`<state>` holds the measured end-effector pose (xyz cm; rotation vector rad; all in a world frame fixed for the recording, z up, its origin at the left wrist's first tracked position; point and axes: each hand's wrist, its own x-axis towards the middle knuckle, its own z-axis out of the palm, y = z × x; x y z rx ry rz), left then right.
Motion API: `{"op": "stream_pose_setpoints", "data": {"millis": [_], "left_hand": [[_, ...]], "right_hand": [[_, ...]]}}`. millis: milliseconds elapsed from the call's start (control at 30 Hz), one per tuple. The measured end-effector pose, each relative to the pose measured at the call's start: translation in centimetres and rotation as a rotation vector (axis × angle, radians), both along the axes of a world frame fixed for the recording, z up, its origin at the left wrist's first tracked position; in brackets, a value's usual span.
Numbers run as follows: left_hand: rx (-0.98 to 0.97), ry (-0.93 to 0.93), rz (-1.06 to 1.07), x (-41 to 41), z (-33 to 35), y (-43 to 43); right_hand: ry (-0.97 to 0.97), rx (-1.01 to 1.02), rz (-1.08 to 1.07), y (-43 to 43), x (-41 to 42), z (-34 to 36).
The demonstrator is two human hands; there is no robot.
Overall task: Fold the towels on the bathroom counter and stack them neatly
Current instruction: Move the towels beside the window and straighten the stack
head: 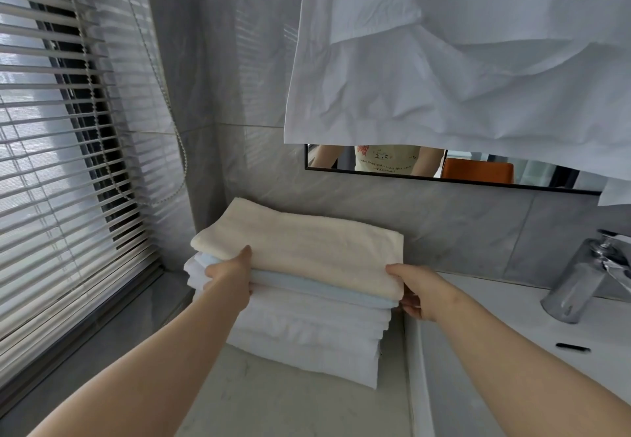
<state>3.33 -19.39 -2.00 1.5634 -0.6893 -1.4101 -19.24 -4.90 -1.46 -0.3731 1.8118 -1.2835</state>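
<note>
A folded cream towel point(307, 249) lies on top of a stack on the counter point(293, 399), against the back wall. Under it sits a thin light-blue towel point(327, 291), and below that several folded white towels point(307, 334). My left hand point(230, 274) grips the cream towel's near left edge, thumb on top and fingers tucked under. My right hand point(415, 291) grips the near right corner of the same towel, thumb on top, fingers curled beneath. The stack's edges line up roughly, the white ones stepping out toward me.
A sink basin point(512, 351) with a chrome tap point(584, 276) lies right of the stack. A white cloth point(461, 61) hangs over the mirror point(478, 172) above. Window blinds point(61, 163) with a bead cord fill the left side.
</note>
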Motion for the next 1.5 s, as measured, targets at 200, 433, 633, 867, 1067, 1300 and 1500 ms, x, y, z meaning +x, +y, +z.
{"op": "stream_pose_setpoints", "data": {"millis": [200,433,633,867,1067,1300,1500], "left_hand": [[0.098,0.14,-0.036,-2.1,0.3,2.1],[0.114,0.156,-0.104,-3.3,1.6,3.5],[0.106,0.13,-0.118,-3.2,1.8,4.0],[0.096,0.133,-0.155,-3.2,2.2,4.4],[0.101,0.129,-0.154,-3.1,2.0,4.3],[0.114,0.125,-0.161,-3.1,2.1,4.2],[0.106,0.143,-0.145,-3.1,2.1,4.2]], "right_hand": [[0.015,0.085,0.083,0.9,0.6,0.9],[0.03,0.121,0.161,1.6,0.7,0.9],[0.087,0.169,0.277,2.4,0.4,1.0],[0.027,0.086,0.116,2.2,1.2,0.4],[0.042,-0.043,0.029,1.1,1.3,1.5],[0.054,-0.014,0.065,1.0,1.1,1.4],[0.171,-0.287,-0.04,0.3,0.4,2.0]]}}
